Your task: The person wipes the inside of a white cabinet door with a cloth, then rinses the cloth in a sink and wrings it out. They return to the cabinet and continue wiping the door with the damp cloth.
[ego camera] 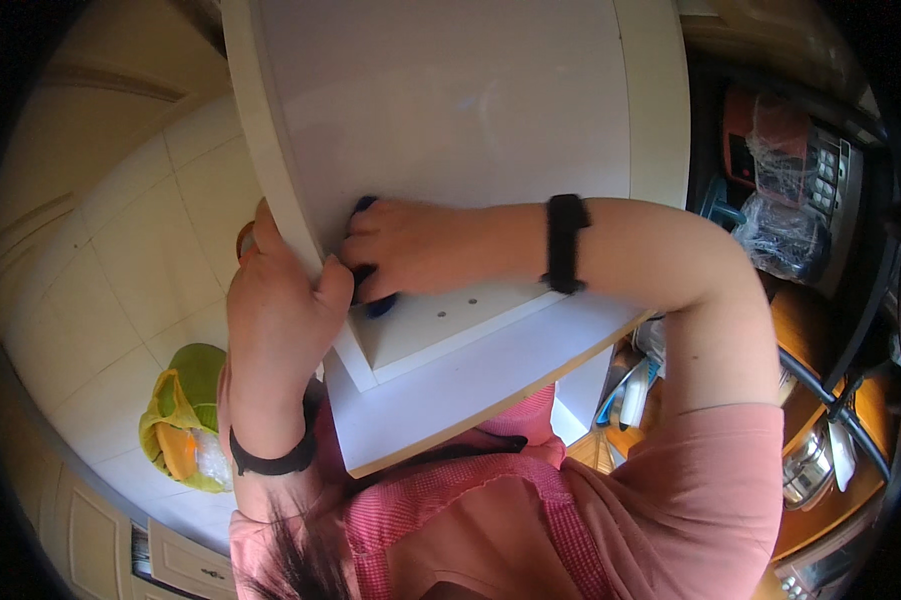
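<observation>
A white drawer (450, 120) with a raised rim is tilted up in front of my chest. My left hand (285, 289) grips its left wall (270, 142), thumb over the edge and fingers on the outer side. By those fingers shows a small orange-brown curved piece (245, 240), too hidden to identify. Inside the drawer, my right hand (398, 244) presses a dark blue cloth (381, 306) into the near left corner. Most of the cloth is covered by the fingers. Two small round marks (456, 308) show on the drawer's near wall.
A green bin (199, 360) with a yellow bag stands on the tiled floor (157, 247) at left. Cream cabinets (97, 532) line the lower left. To the right, wooden shelving (803, 322) holds a steel pot (807, 465), plastic-wrapped items (780, 232) and utensils.
</observation>
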